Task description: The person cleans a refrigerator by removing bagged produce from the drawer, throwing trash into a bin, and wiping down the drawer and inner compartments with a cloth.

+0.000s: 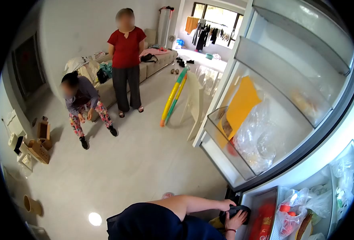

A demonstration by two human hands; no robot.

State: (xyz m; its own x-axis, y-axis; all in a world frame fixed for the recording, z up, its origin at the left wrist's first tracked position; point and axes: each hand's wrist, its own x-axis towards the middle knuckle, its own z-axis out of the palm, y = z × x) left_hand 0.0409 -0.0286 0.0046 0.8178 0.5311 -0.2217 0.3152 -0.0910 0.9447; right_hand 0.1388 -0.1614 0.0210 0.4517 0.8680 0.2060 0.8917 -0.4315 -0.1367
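Observation:
My left hand (226, 205) reaches in from the left, its fingers closed on the near edge of a dark rounded object (241, 211) beside the fridge's lower drawer. Just below, my right hand (236, 220), with a red bracelet at the wrist, lies over the same object, fingers bent onto its surface. What the dark object is, I cannot make out. Something yellowish (216, 223) shows partly beneath it, mostly hidden by my arms. A red package (265, 218) stands in the drawer to the right of my hands.
The open fridge door (261, 92) holds a yellow packet (241, 104) and clear plastic bags (257, 136). More bagged food (293, 212) lies inside the fridge. A seated person (83, 100) and a standing person (125, 56) are by the sofa (153, 68). A coloured hoop (171, 96) leans near a chair (193, 100).

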